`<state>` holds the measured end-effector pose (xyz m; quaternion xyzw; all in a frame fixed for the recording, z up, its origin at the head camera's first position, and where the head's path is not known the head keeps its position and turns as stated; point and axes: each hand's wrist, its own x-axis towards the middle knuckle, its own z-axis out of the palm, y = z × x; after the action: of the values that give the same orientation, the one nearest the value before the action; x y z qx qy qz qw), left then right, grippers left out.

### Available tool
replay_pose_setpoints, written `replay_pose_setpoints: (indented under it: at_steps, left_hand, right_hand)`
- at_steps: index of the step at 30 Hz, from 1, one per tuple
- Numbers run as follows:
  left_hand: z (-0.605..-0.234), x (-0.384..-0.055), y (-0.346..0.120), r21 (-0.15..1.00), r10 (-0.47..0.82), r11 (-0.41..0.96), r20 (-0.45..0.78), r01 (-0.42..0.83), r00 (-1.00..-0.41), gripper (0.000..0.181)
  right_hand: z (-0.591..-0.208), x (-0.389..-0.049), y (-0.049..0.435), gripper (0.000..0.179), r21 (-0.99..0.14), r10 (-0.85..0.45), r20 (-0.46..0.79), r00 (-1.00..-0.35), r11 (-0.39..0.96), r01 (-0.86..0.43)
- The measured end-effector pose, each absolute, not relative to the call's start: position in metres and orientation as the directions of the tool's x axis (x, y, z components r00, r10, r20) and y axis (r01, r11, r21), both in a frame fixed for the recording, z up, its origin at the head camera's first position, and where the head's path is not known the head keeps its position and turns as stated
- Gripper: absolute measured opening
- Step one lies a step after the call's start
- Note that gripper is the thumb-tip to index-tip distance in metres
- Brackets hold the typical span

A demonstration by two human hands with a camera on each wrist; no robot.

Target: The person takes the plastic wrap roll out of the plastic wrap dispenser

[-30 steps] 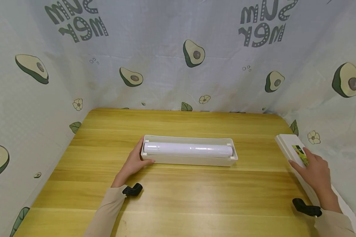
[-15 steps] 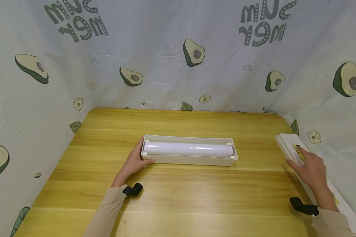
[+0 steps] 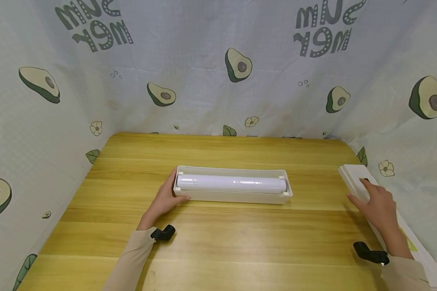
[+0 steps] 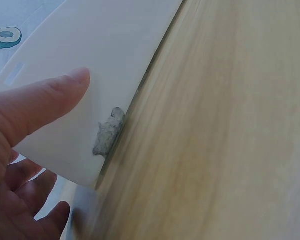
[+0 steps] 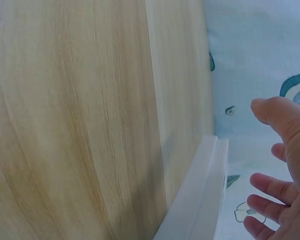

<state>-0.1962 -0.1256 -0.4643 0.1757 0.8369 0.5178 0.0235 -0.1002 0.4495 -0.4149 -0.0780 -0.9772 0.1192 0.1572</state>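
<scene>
A long white cling film dispenser box (image 3: 236, 196) lies on the table, its top side uncovered. Inside it rests a glossy, whitish roll (image 3: 233, 183). My left hand (image 3: 164, 198) holds the box by its left end, thumb along the front wall and fingers behind. In the left wrist view, a grey, putty-like patch (image 4: 109, 132) shows at the lower edge of that wall. At the right, my right hand (image 3: 380, 208) hovers over a long white lid (image 3: 355, 178), fingers spread and holding nothing. The hand covers most of the lid's printed label; a yellow-green bit (image 3: 409, 242) shows beside the wrist.
The wooden table (image 3: 240, 242) extends around the box. White curtains (image 3: 200, 121) printed with avocados close off the back and both sides. The lid lies along the table's right edge, close to the curtain there.
My right hand has drifted slightly left over the lid, lifting off its label. The left hand and the box have stayed in place.
</scene>
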Motion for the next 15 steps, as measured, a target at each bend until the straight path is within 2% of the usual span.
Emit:
replay_pose_setpoints:
  at_steps: [15]
  left_hand:
    - [-0.4629, -0.1947, -0.1254, 0.877, 0.311, 0.403, 0.138, 0.262, -0.941, 0.105]
  right_hand:
    - [-0.4156, -0.1032, 0.4436, 0.062, -0.271, 0.162, 0.327, -0.931, 0.96, 0.072]
